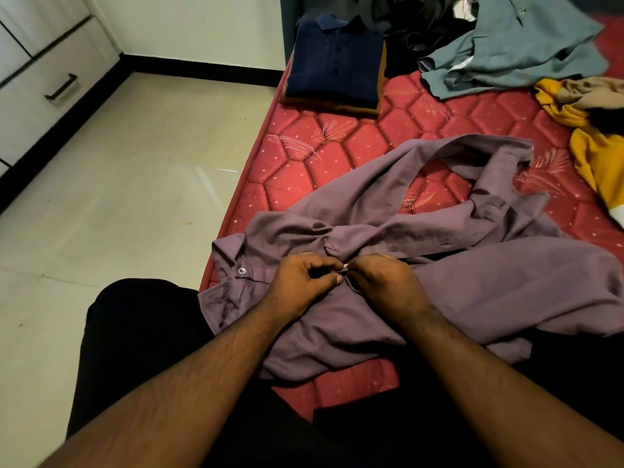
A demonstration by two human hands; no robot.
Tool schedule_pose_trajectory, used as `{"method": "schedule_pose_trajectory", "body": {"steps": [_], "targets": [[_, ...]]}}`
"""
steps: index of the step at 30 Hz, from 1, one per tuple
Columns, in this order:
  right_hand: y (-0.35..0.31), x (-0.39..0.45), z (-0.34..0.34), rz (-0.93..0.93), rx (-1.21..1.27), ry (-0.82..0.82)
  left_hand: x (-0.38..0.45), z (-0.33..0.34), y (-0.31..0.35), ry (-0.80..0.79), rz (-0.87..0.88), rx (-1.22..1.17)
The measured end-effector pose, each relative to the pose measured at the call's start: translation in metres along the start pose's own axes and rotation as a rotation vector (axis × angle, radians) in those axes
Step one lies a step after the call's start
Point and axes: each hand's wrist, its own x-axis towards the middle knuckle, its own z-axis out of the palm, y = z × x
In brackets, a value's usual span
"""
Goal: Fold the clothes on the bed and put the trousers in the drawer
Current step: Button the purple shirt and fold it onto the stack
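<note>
A purple button-up shirt (422, 265) lies spread and rumpled on the red quilted mattress (354, 146), its collar toward the left edge. My left hand (300, 282) and my right hand (385, 282) meet over the shirt's front placket, both pinching the fabric around a small white button between the fingertips. A navy polo shirt (334, 59) lies folded on top of a brown folded garment at the far left of the bed. The drawer unit (50, 72) with a black handle stands at the far left of the room.
Unfolded clothes lie at the back right: a grey-blue shirt (513, 45), dark garments (422, 25), a yellow garment (594, 157) and a beige one (594, 92). Pale tiled floor (118, 197) lies between bed and drawers. My dark-clothed legs are at the bottom.
</note>
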Motion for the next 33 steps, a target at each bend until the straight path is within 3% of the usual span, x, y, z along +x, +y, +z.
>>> {"method": "schedule_pose_trajectory", "body": {"steps": [3,6,13,19,23,29,33], "targets": [[-0.003,0.0,0.002,-0.04,-0.046,0.041,0.001,0.002,0.003,-0.035,-0.058,-0.074],[-0.005,0.002,0.003,-0.1,-0.078,0.082,0.002,0.003,0.003,-0.079,0.002,-0.034],[-0.008,-0.004,0.002,-0.099,-0.183,0.06,0.005,0.001,-0.008,-0.24,0.104,0.473],[-0.007,-0.006,-0.007,-0.03,-0.242,0.004,-0.015,-0.007,-0.015,-0.156,0.186,0.859],[-0.006,-0.009,-0.009,0.001,-0.337,0.012,-0.02,-0.013,-0.012,-0.245,0.059,1.004],[-0.01,-0.006,-0.02,0.001,-0.416,0.013,-0.019,-0.018,-0.009,-0.343,-0.094,0.985],[0.008,-0.009,-0.048,0.195,-0.271,-0.203,-0.019,-0.02,-0.005,-0.382,-0.113,0.985]]}}
